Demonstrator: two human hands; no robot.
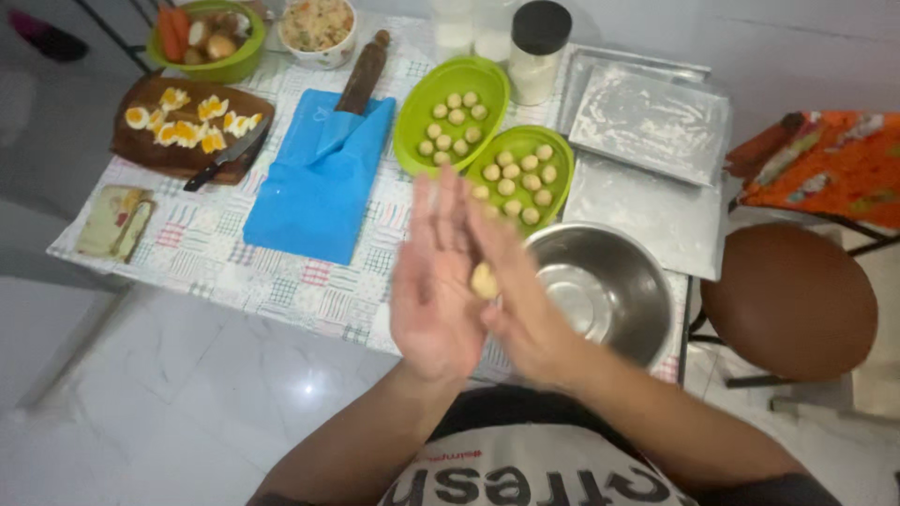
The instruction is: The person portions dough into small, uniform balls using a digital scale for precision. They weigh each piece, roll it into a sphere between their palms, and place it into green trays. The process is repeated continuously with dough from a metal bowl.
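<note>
Head cam, looking down. Both palms are pressed together with a small pale dough ball [484,280] between them: the left hand [433,281] is flat and fingers straight, the right hand [525,305] is laid against it, so the grip is two flat palms sandwiching the ball, not curled fingers. The ball sits above the near edge of the worktop [281,281], just left of the steel bowl.

That steel mixing bowl [600,290] is right next to the hands on the right, one of them, looks bare inside. Just beyond the hands are two oval green plates: the far plate [452,101] has about 10 dough balls, the near plate [522,176] roughly 12, a couple hidden by fingers so can't swear to it.

Left of the plates there's one blue folded sheet [319,178] with a wooden rolling pin [364,70] lying on its far end. Far left: a wooden cutting board [150,155] with boiled egg halves [192,122], around 9 pieces, hard to count exactly, and one black-handled knife [225,159] on the board's right edge. Behind that is one green bowl [202,37] of carrots and other veg, and one white bowl [319,28] of a rice-looking mix. A folded cloth [114,220] sits at the left edge.

Right side: two floured metal trays [652,122], overlapping, and one black-lidded jar [539,52]. A round brown stool [789,300] stands off the worktop to the right.
</note>
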